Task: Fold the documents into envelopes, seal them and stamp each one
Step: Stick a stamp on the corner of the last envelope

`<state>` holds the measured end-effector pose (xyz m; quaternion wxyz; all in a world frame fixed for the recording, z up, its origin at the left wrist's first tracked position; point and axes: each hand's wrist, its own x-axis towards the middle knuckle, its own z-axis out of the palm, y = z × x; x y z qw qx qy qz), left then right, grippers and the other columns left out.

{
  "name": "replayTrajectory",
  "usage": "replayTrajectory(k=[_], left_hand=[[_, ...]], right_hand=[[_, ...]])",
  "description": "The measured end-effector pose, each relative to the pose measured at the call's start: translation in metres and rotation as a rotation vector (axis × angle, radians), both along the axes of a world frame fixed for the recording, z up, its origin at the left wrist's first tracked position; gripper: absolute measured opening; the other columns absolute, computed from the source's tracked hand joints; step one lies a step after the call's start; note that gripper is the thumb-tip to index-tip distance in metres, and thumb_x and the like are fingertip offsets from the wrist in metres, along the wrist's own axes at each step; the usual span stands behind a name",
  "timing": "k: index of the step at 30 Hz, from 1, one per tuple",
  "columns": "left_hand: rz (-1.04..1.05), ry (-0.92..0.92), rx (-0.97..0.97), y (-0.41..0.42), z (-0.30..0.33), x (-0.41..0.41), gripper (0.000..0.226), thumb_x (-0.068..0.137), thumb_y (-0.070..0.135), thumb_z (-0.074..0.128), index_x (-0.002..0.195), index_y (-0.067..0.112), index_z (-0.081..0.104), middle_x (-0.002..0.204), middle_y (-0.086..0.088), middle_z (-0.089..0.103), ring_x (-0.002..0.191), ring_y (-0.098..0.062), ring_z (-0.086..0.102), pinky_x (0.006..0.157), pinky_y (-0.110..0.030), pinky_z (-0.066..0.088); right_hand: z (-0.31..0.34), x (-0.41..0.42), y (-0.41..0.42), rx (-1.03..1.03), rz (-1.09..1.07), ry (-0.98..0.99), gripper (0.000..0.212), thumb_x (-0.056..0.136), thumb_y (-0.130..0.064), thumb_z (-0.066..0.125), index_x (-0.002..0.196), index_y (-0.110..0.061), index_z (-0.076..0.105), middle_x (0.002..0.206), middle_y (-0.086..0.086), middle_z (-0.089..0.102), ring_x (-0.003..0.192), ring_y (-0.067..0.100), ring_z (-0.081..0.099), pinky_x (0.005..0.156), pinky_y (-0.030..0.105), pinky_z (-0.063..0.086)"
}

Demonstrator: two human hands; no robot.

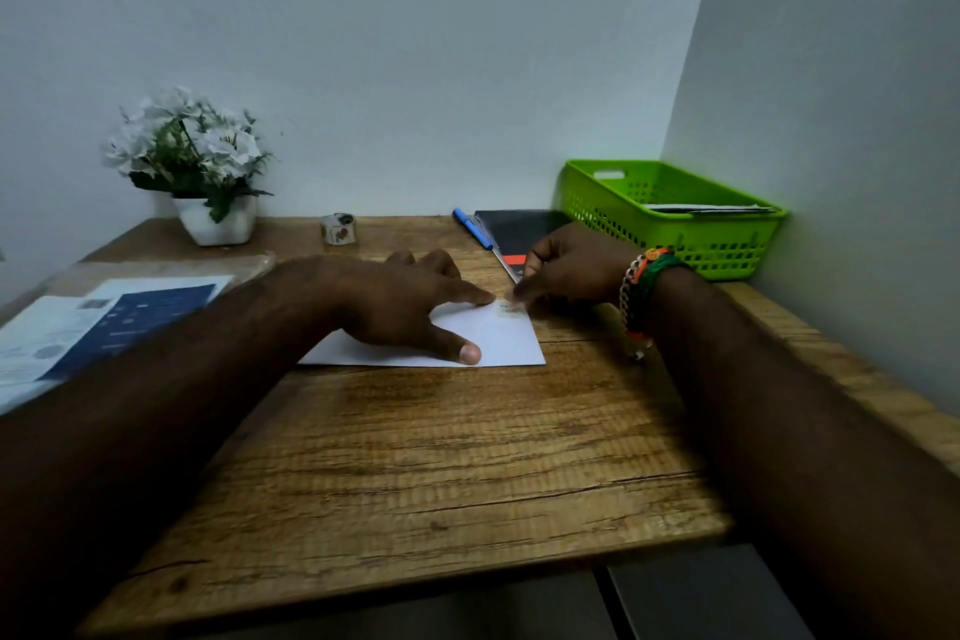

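Envelope lies flat mid-desk, w/ stamp at its far-right corner, approx 1 o'clock from envelope centre. Left hand is spread flat on envelope, fingers splayed, gripping nothing, index tip just beside stamp. Right hand is curled, fingertips pinched down at stamp; can't tell if it's pressing or lifting an edge. Risks, imo: stamp goes on crooked or creased if right hand rubs before it's flat; envelope could skid if left hand eases off. Basket at 2 o'clock holds what look like finished envelopes; docs wait at 9 o'clock, tape roll at 11, so more to do.
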<state>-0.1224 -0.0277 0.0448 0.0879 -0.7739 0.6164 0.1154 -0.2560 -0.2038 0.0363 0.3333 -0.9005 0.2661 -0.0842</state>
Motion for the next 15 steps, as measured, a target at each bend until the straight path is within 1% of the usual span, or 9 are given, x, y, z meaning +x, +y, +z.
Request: replayTrajectory(k=[1, 3, 8, 10, 13, 15], left_hand=[[0.001, 0.002, 0.0, 0.0, -0.0001, 0.0005, 0.084, 0.082, 0.079, 0.046, 0.156, 0.054, 0.015, 0.156, 0.009, 0.021, 0.144, -0.028, 0.023, 0.117, -0.05, 0.029], [0.003, -0.001, 0.003, -0.0002, 0.0002, 0.0007, 0.084, 0.081, 0.08, 0.045, 0.156, 0.054, 0.015, 0.155, 0.01, 0.022, 0.144, -0.028, 0.023, 0.117, -0.052, 0.03], [0.006, -0.021, 0.009, -0.0016, 0.0011, -0.0004, 0.082, 0.085, 0.078, 0.046, 0.157, 0.053, 0.015, 0.156, 0.008, 0.022, 0.143, -0.028, 0.022, 0.117, -0.053, 0.031], [0.005, -0.019, 0.007, -0.0016, 0.001, -0.0004, 0.082, 0.085, 0.078, 0.046, 0.156, 0.053, 0.015, 0.156, 0.008, 0.022, 0.143, -0.028, 0.022, 0.117, -0.053, 0.03], [0.006, -0.011, 0.011, -0.0022, 0.0007, 0.0001, 0.082, 0.084, 0.078, 0.047, 0.156, 0.054, 0.015, 0.156, 0.008, 0.021, 0.144, -0.028, 0.022, 0.117, -0.052, 0.03], [0.01, -0.009, 0.013, -0.0016, 0.0003, 0.0005, 0.082, 0.083, 0.079, 0.047, 0.155, 0.055, 0.014, 0.157, 0.009, 0.02, 0.145, -0.028, 0.022, 0.117, -0.052, 0.03]], right_hand=[[-0.0024, 0.0029, 0.0022, -0.044, -0.009, 0.0, 0.021, 0.076, -0.025, 0.085, 0.07, -0.016, 0.067, 0.062, -0.002, 0.066, 0.054, 0.007, 0.057, 0.048, 0.015, 0.043], [-0.0045, 0.007, 0.0053, -0.1, 0.015, 0.026, 0.025, 0.077, -0.029, 0.084, 0.066, -0.019, 0.065, 0.059, -0.005, 0.062, 0.053, 0.005, 0.054, 0.052, 0.018, 0.042], [0.0019, 0.0023, 0.0043, -0.061, 0.143, 0.123, 0.029, 0.08, -0.027, 0.083, 0.061, -0.019, 0.062, 0.052, -0.011, 0.057, 0.048, 0.0, 0.049, 0.055, 0.019, 0.039], [0.0043, 0.0001, 0.0045, -0.043, 0.162, 0.133, 0.028, 0.079, -0.025, 0.083, 0.06, -0.019, 0.062, 0.051, -0.012, 0.057, 0.05, 0.0, 0.05, 0.055, 0.018, 0.04], [0.003, 0.0005, 0.002, 0.023, 0.092, 0.055, 0.026, 0.078, -0.022, 0.083, 0.061, -0.018, 0.064, 0.054, -0.008, 0.061, 0.05, 0.003, 0.054, 0.048, 0.015, 0.041], [-0.003, 0.0054, 0.0012, 0.005, -0.005, -0.008, 0.027, 0.076, -0.023, 0.085, 0.063, -0.018, 0.062, 0.055, -0.004, 0.063, 0.048, 0.004, 0.056, 0.048, 0.015, 0.042]])
